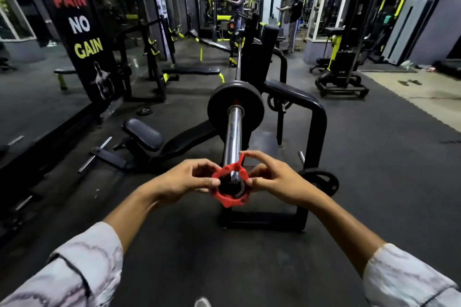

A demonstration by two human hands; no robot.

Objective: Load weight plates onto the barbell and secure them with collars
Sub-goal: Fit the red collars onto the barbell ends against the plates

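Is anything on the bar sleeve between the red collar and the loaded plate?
Nothing visible. The red collar, held by left hand and right hand, sits at the sleeve tip; the chrome runs bare up to the black plate.

A commercial gym. A loaded barbell [233, 129] rests on a black bench-press rack [309, 117]; left of it stands a banner [77, 25] reading "NO PAIN NO GAIN". Beyond the rack are yellow-and-black machines [341, 57], flat benches [192, 71] and mirrors. Dark rubber floor mats [374, 157] lie under it, with loose weight plates [321, 180] beside.
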